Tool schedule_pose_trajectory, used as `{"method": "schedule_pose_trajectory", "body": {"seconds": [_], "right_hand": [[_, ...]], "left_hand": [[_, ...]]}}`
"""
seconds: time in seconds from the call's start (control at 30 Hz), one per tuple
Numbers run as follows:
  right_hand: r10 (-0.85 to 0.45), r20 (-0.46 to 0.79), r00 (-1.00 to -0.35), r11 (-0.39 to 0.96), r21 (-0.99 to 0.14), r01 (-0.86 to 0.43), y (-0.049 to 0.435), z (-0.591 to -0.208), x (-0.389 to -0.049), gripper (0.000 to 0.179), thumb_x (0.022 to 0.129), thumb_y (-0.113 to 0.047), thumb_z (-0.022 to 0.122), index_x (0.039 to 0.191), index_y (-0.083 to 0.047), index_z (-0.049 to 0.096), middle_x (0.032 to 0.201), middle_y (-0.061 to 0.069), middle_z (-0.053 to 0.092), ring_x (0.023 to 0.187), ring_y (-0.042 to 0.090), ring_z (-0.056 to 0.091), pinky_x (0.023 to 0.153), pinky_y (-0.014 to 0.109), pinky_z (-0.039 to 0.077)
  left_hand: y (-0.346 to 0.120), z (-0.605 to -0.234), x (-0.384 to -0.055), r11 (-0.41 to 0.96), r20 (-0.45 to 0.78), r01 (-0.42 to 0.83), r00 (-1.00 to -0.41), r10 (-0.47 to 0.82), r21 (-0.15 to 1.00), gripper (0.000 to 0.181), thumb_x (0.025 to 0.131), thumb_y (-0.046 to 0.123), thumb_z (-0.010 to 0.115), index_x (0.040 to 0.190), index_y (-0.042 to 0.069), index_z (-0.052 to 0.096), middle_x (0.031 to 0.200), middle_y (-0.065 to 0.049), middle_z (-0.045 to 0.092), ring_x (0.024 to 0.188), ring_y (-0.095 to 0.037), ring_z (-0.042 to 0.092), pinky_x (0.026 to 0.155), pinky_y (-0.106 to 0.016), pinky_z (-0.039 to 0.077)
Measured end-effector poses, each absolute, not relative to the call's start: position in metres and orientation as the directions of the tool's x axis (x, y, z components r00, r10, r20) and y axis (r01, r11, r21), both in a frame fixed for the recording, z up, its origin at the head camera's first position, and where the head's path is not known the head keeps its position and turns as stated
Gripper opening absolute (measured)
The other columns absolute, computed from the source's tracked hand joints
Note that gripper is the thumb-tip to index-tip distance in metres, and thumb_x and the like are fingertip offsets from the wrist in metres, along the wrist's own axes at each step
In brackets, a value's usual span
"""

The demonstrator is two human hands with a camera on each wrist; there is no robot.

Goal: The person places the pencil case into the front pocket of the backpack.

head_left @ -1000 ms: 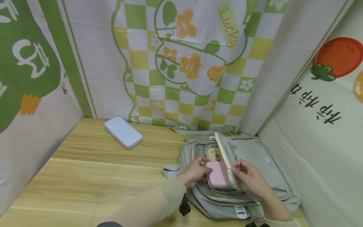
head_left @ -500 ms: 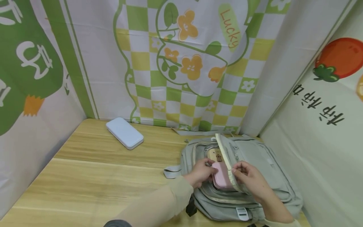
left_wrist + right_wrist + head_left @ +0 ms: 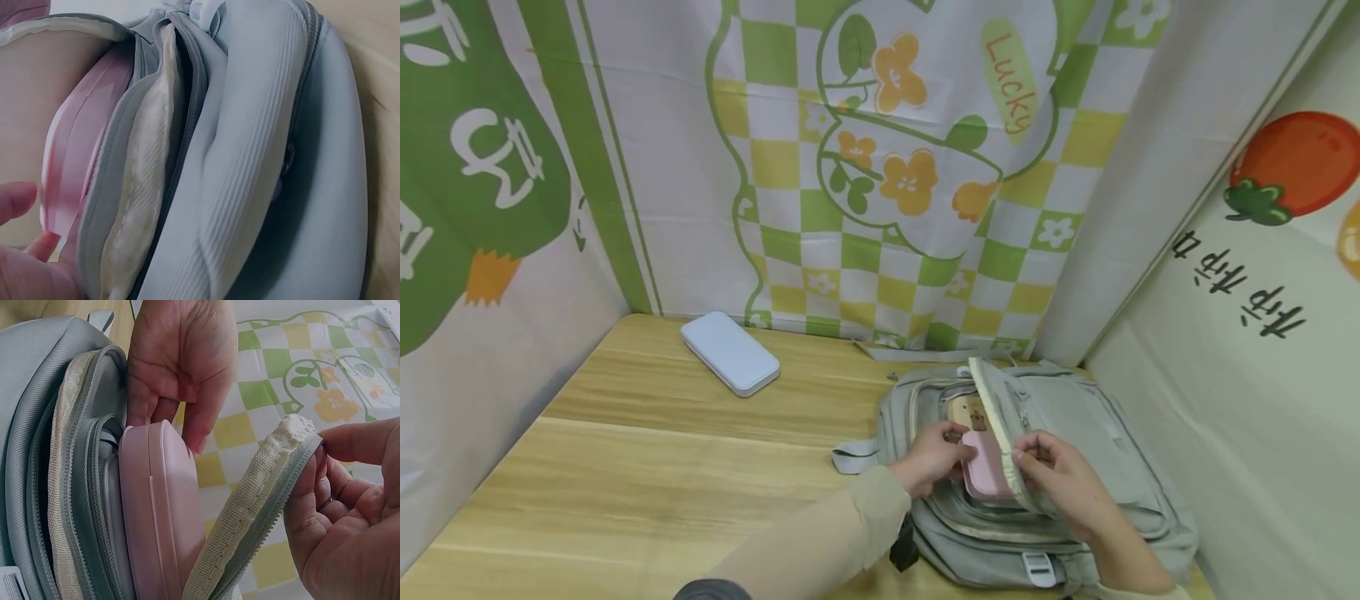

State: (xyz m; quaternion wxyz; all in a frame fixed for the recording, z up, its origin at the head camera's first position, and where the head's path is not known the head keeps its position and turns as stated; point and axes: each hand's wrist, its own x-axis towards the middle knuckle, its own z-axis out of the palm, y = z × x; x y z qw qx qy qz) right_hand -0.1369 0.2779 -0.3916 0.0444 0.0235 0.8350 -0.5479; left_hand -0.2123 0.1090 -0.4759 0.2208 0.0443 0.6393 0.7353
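A grey backpack [image 3: 1093, 417] lies on the table with its front pocket unzipped. My left hand [image 3: 934, 458] holds a flat pink case [image 3: 988, 473] with rounded corners by its left end, thumb on one face and fingers on the other. The rest of the case is inside the pocket, partly hidden by the flap. My right hand [image 3: 1067, 482] pinches the cream-edged pocket flap [image 3: 253, 503] between thumb and fingers, lifting it away from the case. Behind the case, a tan item [image 3: 961, 412] with a small brown bear picture shows in the pocket.
A pale blue rounded case [image 3: 730, 353] lies at the back left of the wooden table [image 3: 647, 492]. Grey straps trail from the backpack's left and far sides. Printed curtains [image 3: 880, 183] stand behind and at both sides.
My left hand has pushed the pink case a little to the right, deeper under the flap. Over the last half second it has barely moved. My right hand keeps its pinch on the flap.
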Motion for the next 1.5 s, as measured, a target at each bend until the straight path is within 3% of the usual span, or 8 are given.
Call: {"method": "schedule_pose_trajectory", "body": {"seconds": [0.33,0.53,0.93,1.27,1.5], "right_hand": [[-0.005,-0.122,-0.993,0.412,-0.904,0.109,0.278,-0.395,-0.138,0.013,0.103,0.002,0.057,0.11,0.012,0.056,0.09,0.005,0.056,0.077,0.012,0.052,0.065,0.025,0.05],[-0.02,-0.103,-0.994,0.409,-0.908,0.086,0.277,-0.394,-0.137,0.013,0.102,0.002,0.058,0.109,0.012,0.056,0.089,0.006,0.056,0.077,0.013,0.053,0.065,0.024,0.05],[-0.024,-0.118,-0.993,0.395,-0.913,0.099,0.277,-0.393,-0.136,0.012,0.101,0.003,0.058,0.109,0.012,0.056,0.089,0.007,0.055,0.077,0.014,0.053,0.065,0.025,0.05],[0.006,-0.134,-0.991,0.41,-0.904,0.125,0.277,-0.393,-0.136,0.011,0.102,0.001,0.057,0.109,0.01,0.056,0.089,0.006,0.055,0.078,0.015,0.052,0.066,0.026,0.049],[0.008,-0.136,-0.991,0.41,-0.903,0.127,0.278,-0.395,-0.135,0.012,0.102,0.0,0.058,0.109,0.01,0.056,0.089,0.006,0.056,0.078,0.015,0.052,0.066,0.026,0.049]], "left_hand": [[0.065,-0.466,-0.226,-0.081,-0.205,-0.256,-0.897,0.391,0.963,0.043,0.099,0.004,0.063,0.139,-0.008,0.053,0.113,-0.017,0.063,0.111,-0.04,0.063,0.083,-0.044,0.06],[0.018,-0.467,-0.246,-0.019,-0.233,-0.25,-0.923,0.305,0.968,0.045,0.104,0.011,0.061,0.144,-0.004,0.051,0.124,-0.02,0.062,0.116,-0.038,0.061,0.089,-0.044,0.058],[-0.069,-0.471,-0.282,0.081,-0.251,-0.243,-0.961,0.111,0.967,0.053,0.105,0.017,0.058,0.151,-0.004,0.042,0.14,-0.028,0.052,0.13,-0.045,0.051,0.103,-0.051,0.049],[-0.138,-0.452,-0.304,0.284,-0.178,-0.165,-0.984,0.021,0.944,0.062,0.107,0.025,0.053,0.156,-0.005,0.031,0.148,-0.031,0.04,0.135,-0.045,0.042,0.112,-0.054,0.039],[-0.182,-0.455,-0.313,0.497,-0.142,-0.156,-0.988,-0.066,0.854,0.066,0.105,0.024,0.05,0.152,-0.016,0.025,0.152,-0.041,0.031,0.141,-0.052,0.033,0.116,-0.056,0.033]]}}
